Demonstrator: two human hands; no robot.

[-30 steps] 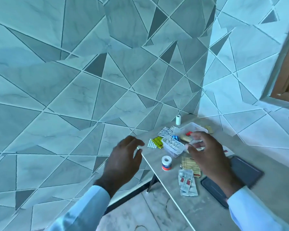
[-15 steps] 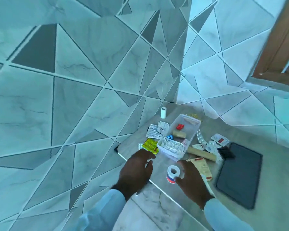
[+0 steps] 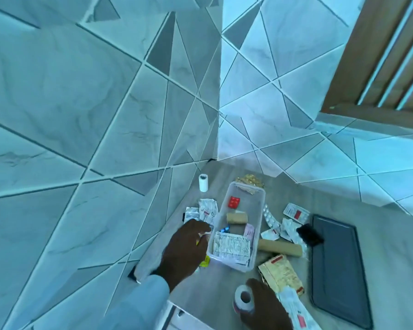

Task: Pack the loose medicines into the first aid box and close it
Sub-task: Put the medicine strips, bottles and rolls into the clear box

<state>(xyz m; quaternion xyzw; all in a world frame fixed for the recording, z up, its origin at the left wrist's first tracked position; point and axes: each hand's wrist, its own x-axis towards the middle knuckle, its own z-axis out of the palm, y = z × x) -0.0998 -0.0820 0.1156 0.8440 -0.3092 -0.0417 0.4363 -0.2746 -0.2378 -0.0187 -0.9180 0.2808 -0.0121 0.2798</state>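
The clear plastic first aid box [image 3: 260,211] stands open on the table. Inside it lie a red blister pack [image 3: 234,201], a tan bandage roll [image 3: 237,217], a pink sachet [image 3: 248,232] and a silver blister sheet [image 3: 231,246]. My left hand [image 3: 184,251] is against the box's left wall with fingers curled down over a yellow pack [image 3: 205,262]; something pale shows at the fingertips. My right hand [image 3: 264,306] grips a white tape roll [image 3: 243,300] near the front edge.
Loose sachets [image 3: 208,208] lie left of the box, with blister strips [image 3: 270,216], a tan tube [image 3: 280,246] and a beige carton [image 3: 280,273] to its right. A dark flat lid [image 3: 336,265] lies far right. A white roll [image 3: 203,182] stands near the tiled corner.
The view has tilted down and closer to the table. My left hand moved forward onto the packs beside the box. My right hand came back from the box and closed around the tape roll.
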